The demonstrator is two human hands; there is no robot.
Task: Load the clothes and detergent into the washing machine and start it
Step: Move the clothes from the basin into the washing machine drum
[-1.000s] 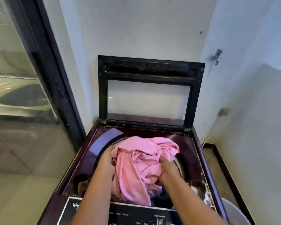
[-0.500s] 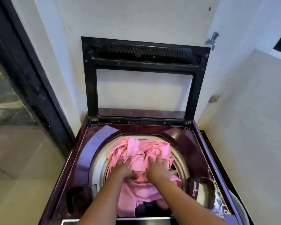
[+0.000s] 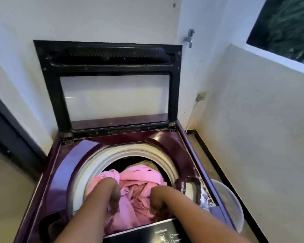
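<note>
The maroon top-load washing machine stands with its black-framed glass lid raised against the wall. A pink cloth lies inside the white-rimmed drum, over a beige garment and darker laundry. Both my hands are down in the drum. My left hand and my right hand press into the pink cloth with fingers pointing down, their tips buried in the folds. The detergent compartment sits at the drum's right edge. No detergent container is in view.
The black control panel runs along the near edge under my forearms. A white tub stands on the floor at the right. A tap and a socket are on the right walls. A dark door frame is at the left.
The pink cloth has gone from above the opening down into the drum. My hands followed it down and now press it lower, exposing the drum's white rim.
</note>
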